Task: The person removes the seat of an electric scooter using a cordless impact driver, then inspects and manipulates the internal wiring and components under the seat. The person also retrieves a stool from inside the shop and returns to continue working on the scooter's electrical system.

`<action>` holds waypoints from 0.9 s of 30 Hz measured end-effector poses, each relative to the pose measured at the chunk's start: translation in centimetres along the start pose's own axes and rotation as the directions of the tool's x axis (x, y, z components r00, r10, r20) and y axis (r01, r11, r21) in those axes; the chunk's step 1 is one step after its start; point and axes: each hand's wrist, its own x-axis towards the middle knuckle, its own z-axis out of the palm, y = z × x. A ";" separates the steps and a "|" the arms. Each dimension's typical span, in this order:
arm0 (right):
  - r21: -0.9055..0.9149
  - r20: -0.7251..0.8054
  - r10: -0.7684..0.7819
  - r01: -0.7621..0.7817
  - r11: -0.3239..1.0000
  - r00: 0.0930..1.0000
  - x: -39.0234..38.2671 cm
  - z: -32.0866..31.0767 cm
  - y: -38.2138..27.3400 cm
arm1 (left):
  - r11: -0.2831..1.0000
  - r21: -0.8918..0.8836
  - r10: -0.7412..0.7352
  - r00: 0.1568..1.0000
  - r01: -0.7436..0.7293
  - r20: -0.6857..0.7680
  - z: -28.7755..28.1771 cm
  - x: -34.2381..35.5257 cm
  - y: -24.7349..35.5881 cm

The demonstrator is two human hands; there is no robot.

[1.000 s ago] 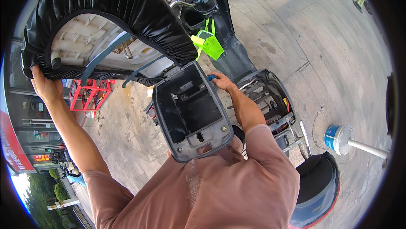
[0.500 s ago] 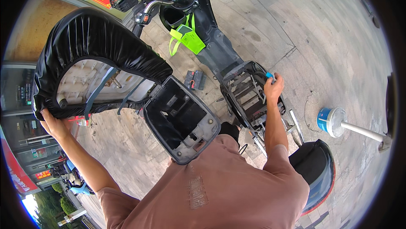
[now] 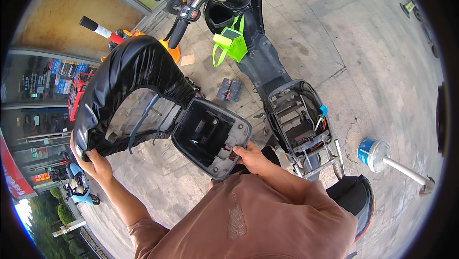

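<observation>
A black-covered scooter seat [image 3: 134,60] is tilted up, its pale underside and dangling straps showing, with a black under-seat storage box [image 3: 229,156] joined to it. My left hand [image 3: 98,165] is closed on the seat's left end, fingers partly hidden behind it. At the box's right rim my right hand [image 3: 253,158] grips the edge, thumb on the near face. To the right stands the scooter's open body frame [image 3: 273,113], showing a metal cage inside. A blue connector [image 3: 323,110] on a white lead rests over the frame's right side.
A bright green bag [image 3: 234,48] sits on the scooter's footboard [image 3: 267,63]. On the paving lies a dark battery [image 3: 229,89]. A blue and white bucket [image 3: 374,154] with a pole stands at right. A black rounded case [image 3: 351,197] is by my right side; shopfront glass [image 3: 31,82] lines the left.
My right hand has left the blue connector at the frame and taken hold of the box's rim. The seat and box have shifted, the seat's left end moving rightward and down with my left hand.
</observation>
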 end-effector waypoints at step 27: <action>0.382 -0.137 0.000 0.053 0.922 0.991 35.0 2.2 3.7 | 0.984 -0.174 0.088 0.746 0.038 0.661 14.3 -17.3 -23.6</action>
